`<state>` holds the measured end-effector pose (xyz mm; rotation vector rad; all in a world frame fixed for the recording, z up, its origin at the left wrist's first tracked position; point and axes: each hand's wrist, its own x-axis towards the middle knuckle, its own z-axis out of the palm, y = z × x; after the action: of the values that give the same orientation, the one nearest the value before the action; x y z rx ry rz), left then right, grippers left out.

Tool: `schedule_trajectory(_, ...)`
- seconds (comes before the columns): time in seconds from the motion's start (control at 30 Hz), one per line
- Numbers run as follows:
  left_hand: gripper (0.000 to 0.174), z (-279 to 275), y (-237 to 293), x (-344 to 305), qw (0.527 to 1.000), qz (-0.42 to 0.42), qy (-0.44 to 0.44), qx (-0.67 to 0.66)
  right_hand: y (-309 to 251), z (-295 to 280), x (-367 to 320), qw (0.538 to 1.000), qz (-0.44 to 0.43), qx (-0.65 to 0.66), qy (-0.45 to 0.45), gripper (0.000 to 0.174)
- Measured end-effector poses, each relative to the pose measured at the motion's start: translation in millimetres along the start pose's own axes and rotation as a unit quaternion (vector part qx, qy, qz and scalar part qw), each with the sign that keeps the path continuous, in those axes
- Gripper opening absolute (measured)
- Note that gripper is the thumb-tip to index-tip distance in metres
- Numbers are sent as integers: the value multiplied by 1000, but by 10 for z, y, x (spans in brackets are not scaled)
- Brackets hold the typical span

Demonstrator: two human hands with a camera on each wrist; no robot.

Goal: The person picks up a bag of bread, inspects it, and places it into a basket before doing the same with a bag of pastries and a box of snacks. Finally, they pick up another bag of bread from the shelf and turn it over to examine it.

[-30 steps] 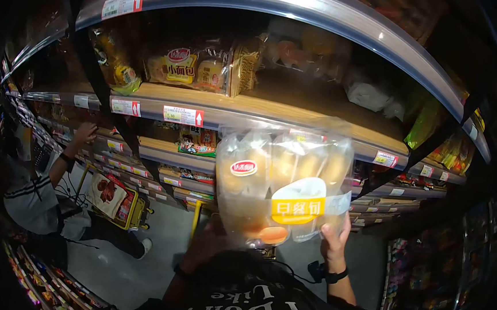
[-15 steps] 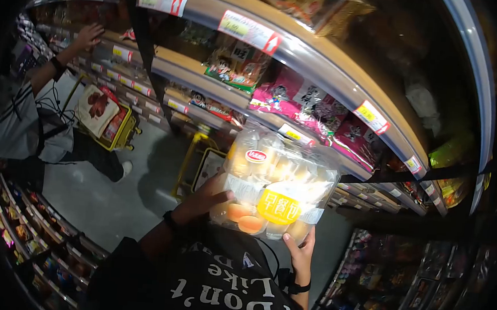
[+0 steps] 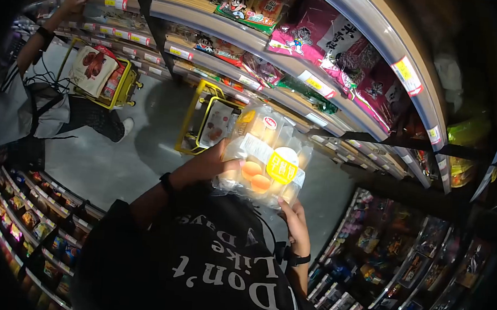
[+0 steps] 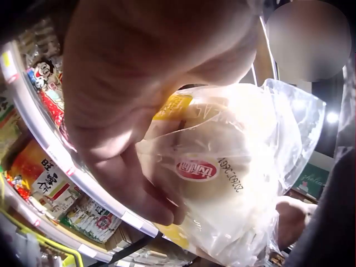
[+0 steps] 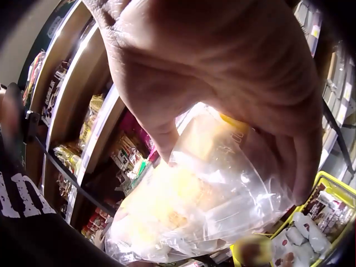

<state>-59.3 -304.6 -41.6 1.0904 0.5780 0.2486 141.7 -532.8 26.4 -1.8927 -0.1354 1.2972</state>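
A clear plastic bag of bread rolls [image 3: 257, 147], with a white and yellow label and a red oval logo, is held tilted in front of my torso. My left hand [image 3: 220, 163] grips its left end, the thumb lying over the front. In the left wrist view the left hand's fingers [image 4: 147, 194] curl round the wrapper beside the red logo. At the lower right corner, my right hand [image 3: 295, 221] pinches the bag, thumb on the front. The right wrist view shows the right hand [image 5: 222, 72] spanning the wrapper between thumb and fingers.
Shelves with pink snack bags [image 3: 348, 52] curve along the front and right. Below the bread stands a yellow basket trolley [image 3: 192, 134] on the grey floor [image 3: 166, 100]. Another person [image 3: 44, 106] reaches to a shelf at left, near a second yellow trolley [image 3: 127, 86].
The bread bag has come down from the shelf front, closer to my torso, and tilted. My left hand now shows on its left end. The view has swung toward the lower shelves.
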Motion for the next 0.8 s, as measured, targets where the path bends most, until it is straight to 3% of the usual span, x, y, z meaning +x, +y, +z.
schedule_trajectory(0.07, 75, 111, -72, -41, 996, 27, 26, 81, 80, -82, 55, 998, -53, 32, -16, 41)
schedule_trajectory(0.13, 83, 236, -20, -79, 987, 44, 34, 150, 114, -249, 143, 999, -40, 12, -25, 45)
schedule_trajectory(0.17, 79, 308, -165, -67, 989, 19, 52, 135, 178, -354, 219, 999, -40, 7, -34, 48)
schedule_trajectory(0.27, 70, 592, -200, -99, 969, 52, 120, 210, 261, -561, 285, 998, -41, -2, -45, 50)
schedule_trajectory(0.3, 60, 653, -318, -79, 960, 79, 150, 225, 301, -622, 310, 997, -50, -11, -63, 49)
schedule_trajectory(0.4, 52, 879, -409, -75, 978, 37, 200, 53, 451, -813, 347, 992, -88, -26, -89, 47)
schedule_trajectory(0.53, 45, 1005, -529, -115, 967, -7, 256, 4, 759, -1180, 491, 990, -113, -18, -80, 38)
schedule_trajectory(0.67, 40, 1089, -675, -116, 943, 55, 325, 48, 979, -1521, 537, 990, -126, -1, -69, 35)
schedule_trajectory(0.8, 48, 990, -801, -160, 913, 54, 400, 64, 986, -1719, 499, 990, -109, 32, -82, 33)
